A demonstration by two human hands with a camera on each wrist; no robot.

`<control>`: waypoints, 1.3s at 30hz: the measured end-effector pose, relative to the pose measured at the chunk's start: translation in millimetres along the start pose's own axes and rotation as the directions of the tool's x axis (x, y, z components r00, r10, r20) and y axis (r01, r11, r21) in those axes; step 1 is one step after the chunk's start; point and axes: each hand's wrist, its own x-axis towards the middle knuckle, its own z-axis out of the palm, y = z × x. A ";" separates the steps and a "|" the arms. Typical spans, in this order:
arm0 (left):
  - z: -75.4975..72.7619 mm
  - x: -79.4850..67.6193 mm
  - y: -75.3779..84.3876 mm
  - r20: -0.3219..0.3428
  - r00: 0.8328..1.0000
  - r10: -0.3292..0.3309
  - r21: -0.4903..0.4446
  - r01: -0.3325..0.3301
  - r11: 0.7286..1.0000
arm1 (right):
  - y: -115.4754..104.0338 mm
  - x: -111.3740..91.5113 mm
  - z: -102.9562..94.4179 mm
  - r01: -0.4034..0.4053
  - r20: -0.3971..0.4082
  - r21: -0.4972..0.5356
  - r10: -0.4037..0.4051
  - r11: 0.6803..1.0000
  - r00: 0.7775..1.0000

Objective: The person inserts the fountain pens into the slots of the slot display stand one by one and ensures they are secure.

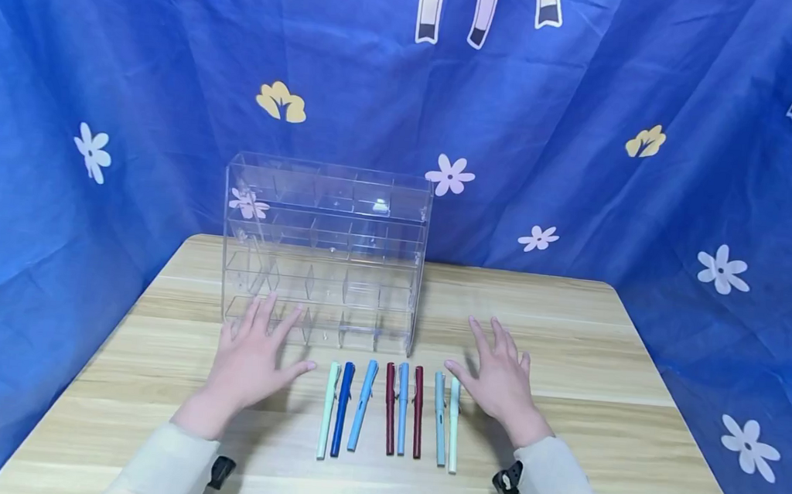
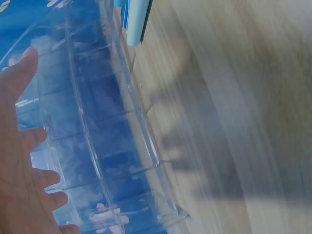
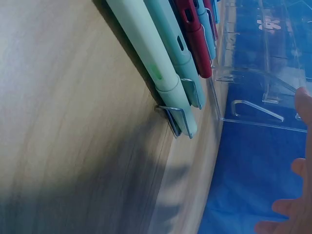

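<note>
My left hand (image 1: 250, 363) hovers with spread fingers before the left part of a clear plastic rack (image 1: 329, 253) divided into small compartments. To the right of the pens, my right hand (image 1: 498, 371) is spread too, holding nothing. Between the hands lies a row of capped pens, clips at the far end: a mint pen (image 1: 328, 412), a dark blue pen (image 1: 342, 409), a light blue pen (image 1: 362, 407), two maroon pens (image 1: 390, 409) with a blue pen (image 1: 402, 410) between them, a teal pen (image 1: 440, 421) and a pale mint pen (image 3: 146, 48) nearest my right thumb.
The rack stands at the back left of the wooden table (image 1: 537, 320), whose surface runs to a rounded back edge. Behind and on both sides hangs a blue curtain (image 1: 381, 83) printed with flowers. Black straps with small devices (image 1: 506, 480) sit at both wrists.
</note>
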 end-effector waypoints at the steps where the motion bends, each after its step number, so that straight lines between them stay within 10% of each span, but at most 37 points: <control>1: -1.1 0.2 -1.0 0.001 1.000 -0.001 0.003 0.001 1.000 | 0.6 0.0 -0.3 0.000 -0.001 0.000 0.000 1.000 1.000; 39: -45.8 6.7 -75.2 -0.125 0.979 -0.163 -0.177 0.140 0.974 | 23.7 -6.8 -8.7 -0.082 0.039 0.205 0.076 0.975 0.996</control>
